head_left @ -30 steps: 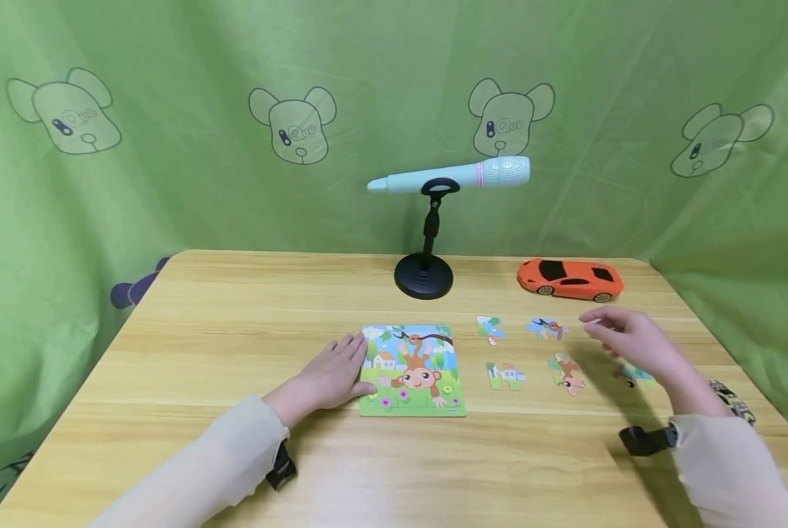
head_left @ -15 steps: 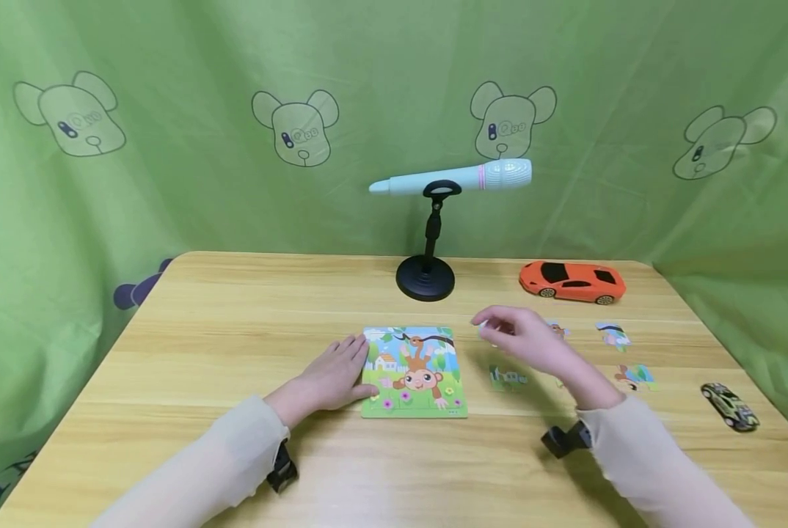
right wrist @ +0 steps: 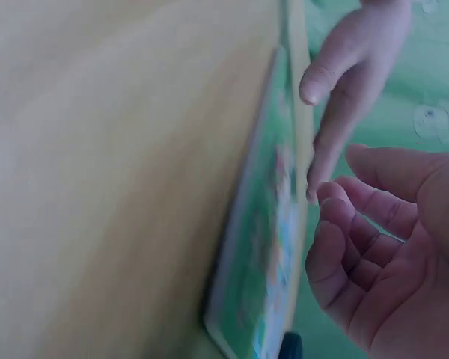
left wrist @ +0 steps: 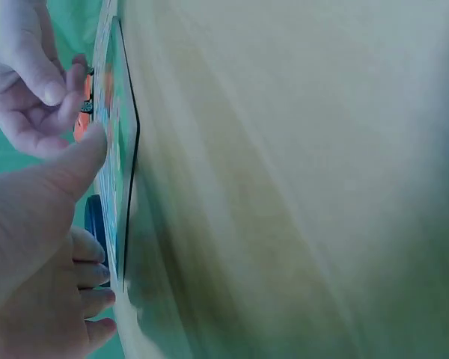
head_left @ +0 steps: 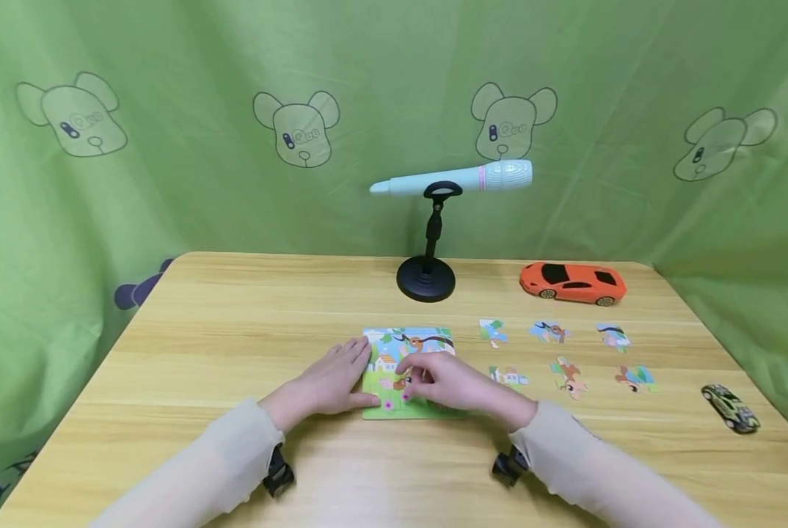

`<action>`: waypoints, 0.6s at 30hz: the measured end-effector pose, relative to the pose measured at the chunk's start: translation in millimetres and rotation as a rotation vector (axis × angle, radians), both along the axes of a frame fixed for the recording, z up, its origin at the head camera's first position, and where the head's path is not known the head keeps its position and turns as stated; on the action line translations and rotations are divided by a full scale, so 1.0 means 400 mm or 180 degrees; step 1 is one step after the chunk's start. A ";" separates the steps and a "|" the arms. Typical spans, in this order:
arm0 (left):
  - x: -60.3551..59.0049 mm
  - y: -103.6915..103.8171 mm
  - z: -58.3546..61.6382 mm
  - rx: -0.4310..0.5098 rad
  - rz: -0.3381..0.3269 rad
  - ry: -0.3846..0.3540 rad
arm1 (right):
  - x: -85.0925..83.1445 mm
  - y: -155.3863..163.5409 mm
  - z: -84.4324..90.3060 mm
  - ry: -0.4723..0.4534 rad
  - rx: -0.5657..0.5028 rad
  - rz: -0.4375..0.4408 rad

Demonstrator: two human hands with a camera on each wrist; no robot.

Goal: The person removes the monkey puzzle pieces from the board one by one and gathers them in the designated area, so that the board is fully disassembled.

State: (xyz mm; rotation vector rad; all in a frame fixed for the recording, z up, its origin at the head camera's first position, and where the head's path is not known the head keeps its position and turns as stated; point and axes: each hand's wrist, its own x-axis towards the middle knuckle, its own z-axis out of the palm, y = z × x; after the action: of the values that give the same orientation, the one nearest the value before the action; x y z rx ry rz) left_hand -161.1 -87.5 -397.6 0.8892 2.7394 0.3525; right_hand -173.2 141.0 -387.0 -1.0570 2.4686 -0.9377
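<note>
A square puzzle board with a monkey, a small house and flowers pictured on it lies flat on the table. My left hand rests at its left edge, fingers extended and thumb on the lower left side. Over the board's right half hovers my right hand, covering part of the picture. In the right wrist view, the fingers of that right hand are loosely curled, the thumb apart from them, with nothing between. Several loose jigsaw pieces lie in two rows right of the board, one partly behind the right wrist.
An orange toy car stands at the back right. A small patterned toy car is near the right table edge. At the back, a black stand bears a light blue microphone. A green curtain hangs behind the table.
My right hand has swept left from above the loose pieces to over the puzzle board, uncovering the pieces and the small patterned car. My left hand stays at the board's edge.
</note>
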 end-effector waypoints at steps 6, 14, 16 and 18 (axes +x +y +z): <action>0.004 -0.009 -0.003 0.0001 -0.0102 -0.0147 | 0.003 -0.038 -0.022 0.0207 0.0274 0.0132; 0.007 -0.013 -0.004 -0.0041 -0.0146 -0.0138 | 0.002 -0.065 -0.021 0.0319 0.0707 0.0083; 0.008 -0.012 -0.003 -0.0050 -0.0139 -0.0138 | 0.003 -0.068 -0.017 0.0330 0.0737 0.0104; 0.008 -0.011 -0.002 -0.0060 -0.0136 -0.0136 | 0.002 -0.071 -0.015 0.0381 0.0775 0.0159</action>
State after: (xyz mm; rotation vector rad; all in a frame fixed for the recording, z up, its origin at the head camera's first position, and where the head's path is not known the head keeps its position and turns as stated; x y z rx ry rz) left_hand -157.9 -91.9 -398.6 0.9232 2.6761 0.3332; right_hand -172.3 112.6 -393.0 -1.1126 2.5580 -0.5557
